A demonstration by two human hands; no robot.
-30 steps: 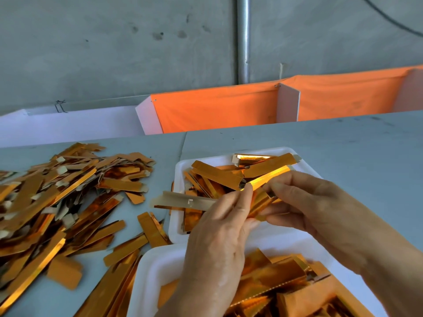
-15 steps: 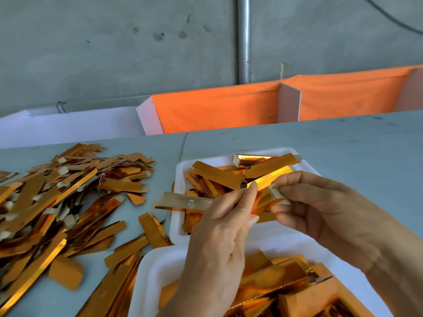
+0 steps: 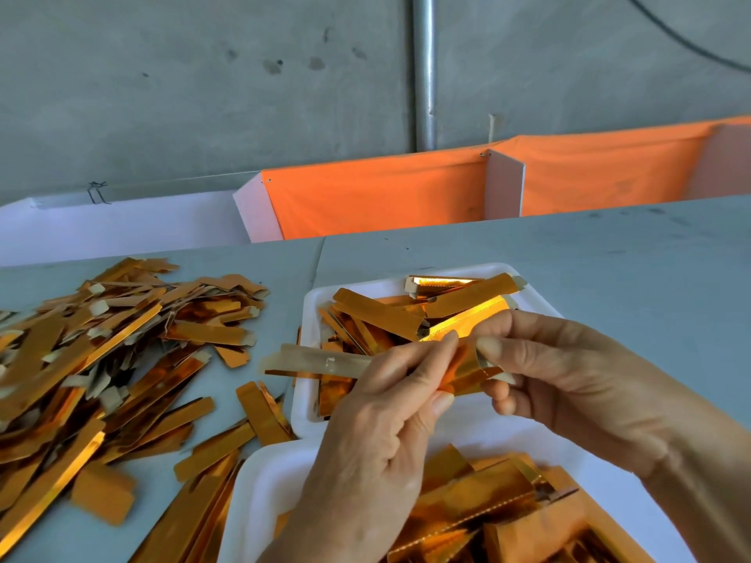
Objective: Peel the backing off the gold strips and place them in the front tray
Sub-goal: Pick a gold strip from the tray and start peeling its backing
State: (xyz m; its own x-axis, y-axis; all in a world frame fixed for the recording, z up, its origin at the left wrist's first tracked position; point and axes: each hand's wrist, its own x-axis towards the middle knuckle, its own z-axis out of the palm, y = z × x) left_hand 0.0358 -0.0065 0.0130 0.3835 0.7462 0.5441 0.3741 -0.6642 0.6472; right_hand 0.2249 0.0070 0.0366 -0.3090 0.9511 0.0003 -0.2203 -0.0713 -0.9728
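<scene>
Over the near edge of the desk, both hands are working one gold strip above the front tray. Left hand pinches the strip where the pale backing sticks out to the left, so that grip is clamped on it. Right hand pinches the other end, also clamped. Compared with a second ago the right thumb has slid back and the foil between the two hands is curling open, so I'd say the peel has actually started now rather than just fumbling for an edge. Not dropped in the tray yet. Big loose heap covers the left side of the desk, and a second white tray of strips sits at the near edge.
</scene>
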